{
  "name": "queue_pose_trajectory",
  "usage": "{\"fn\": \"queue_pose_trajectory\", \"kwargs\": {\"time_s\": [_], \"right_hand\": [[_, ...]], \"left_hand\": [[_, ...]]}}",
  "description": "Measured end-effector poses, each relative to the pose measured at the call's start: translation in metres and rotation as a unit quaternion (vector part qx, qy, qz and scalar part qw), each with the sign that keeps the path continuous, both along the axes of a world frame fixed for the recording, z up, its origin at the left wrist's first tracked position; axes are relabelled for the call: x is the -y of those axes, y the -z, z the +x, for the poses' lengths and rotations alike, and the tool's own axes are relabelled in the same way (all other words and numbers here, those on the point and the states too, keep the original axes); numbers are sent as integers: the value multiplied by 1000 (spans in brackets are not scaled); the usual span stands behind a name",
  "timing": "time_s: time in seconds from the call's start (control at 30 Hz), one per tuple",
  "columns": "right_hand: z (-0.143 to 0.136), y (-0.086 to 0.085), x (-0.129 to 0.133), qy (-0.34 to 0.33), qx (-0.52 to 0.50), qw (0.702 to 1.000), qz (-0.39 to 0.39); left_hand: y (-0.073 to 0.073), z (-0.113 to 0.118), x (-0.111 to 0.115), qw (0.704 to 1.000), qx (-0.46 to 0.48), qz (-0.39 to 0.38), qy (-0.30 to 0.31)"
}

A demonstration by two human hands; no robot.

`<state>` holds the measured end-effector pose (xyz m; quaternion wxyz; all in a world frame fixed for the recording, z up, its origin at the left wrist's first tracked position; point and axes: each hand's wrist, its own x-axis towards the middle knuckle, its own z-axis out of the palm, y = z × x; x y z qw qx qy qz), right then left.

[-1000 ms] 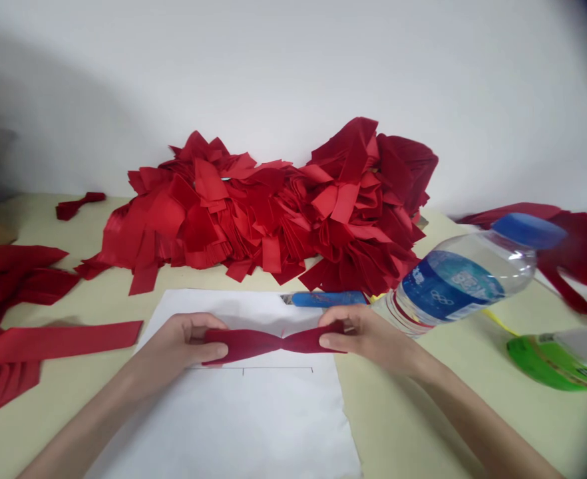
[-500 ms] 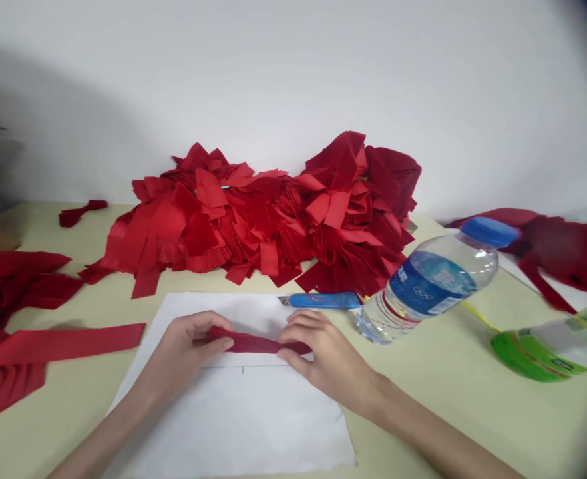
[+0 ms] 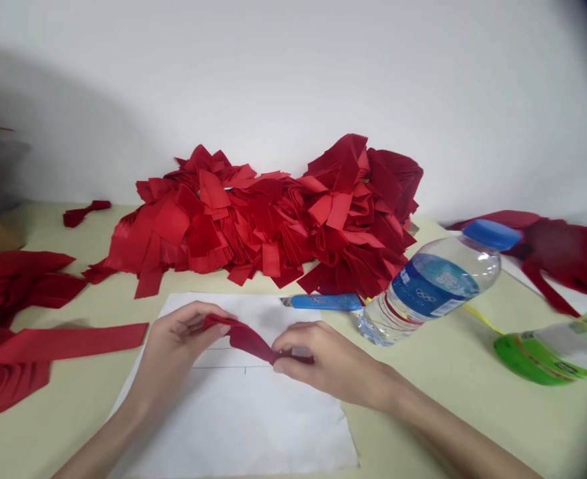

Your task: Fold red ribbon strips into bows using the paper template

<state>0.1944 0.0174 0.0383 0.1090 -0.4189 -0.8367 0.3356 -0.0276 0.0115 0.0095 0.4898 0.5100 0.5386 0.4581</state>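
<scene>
A dark red fabric strip slants down to the right between my two hands, above a white sheet of paper with thin drawn lines. My left hand is closed on the strip's left end, thumb against fingers. Pinched in my right hand is the right end, part of which is hidden by the fingers. Just behind the hands, a blue utility knife lies at the sheet's back edge.
A large heap of red strips stands by the wall. More red strips lie at left and right. A water bottle and a green-labelled bottle are to the right.
The strip has gone from nearly level to slanting, its left part raised and more of its flat face showing. My left hand has moved slightly up and left; my right hand slightly lower.
</scene>
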Motion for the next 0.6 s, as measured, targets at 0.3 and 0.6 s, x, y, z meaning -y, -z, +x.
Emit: {"fn": "queue_pose_trajectory", "kwargs": {"time_s": [0.3,0.6], "right_hand": [[-2,0,6,145,-159,976,-38],[-15,4,22,123,-208,968,-72]], "left_hand": [[0,12,3,968,197,-125,97],[6,36,24,975,116,-125,141]]}}
